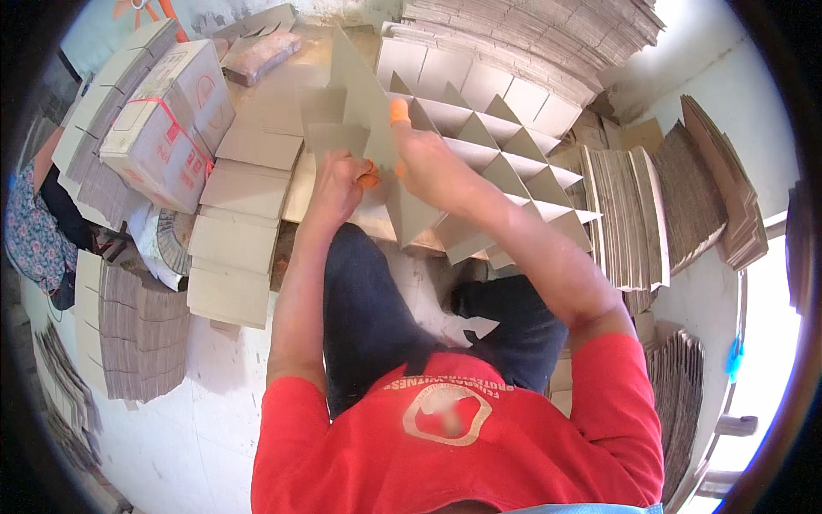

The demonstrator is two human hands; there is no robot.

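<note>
A half-built grid of slotted grey cardboard divider strips [497, 163] lies in front of me over my knees. One long notched cardboard strip [360, 94] stands upright at the grid's left end. My right hand [419, 154], with orange rubber caps on its fingertips, grips that strip from the right side. My left hand [338, 184], also orange-capped, pinches the same strip's lower edge from the left. The strip's lower part sits among the grid's crossing pieces, partly hidden by my hands.
Flat cardboard pieces [244, 214] lie in a row at my left. A taped, strapped carton [167, 124] sits beyond them. Stacks of cut cardboard strips [634, 214] stand at right and far back [531, 34]. Another person [38, 231] sits at the far left edge.
</note>
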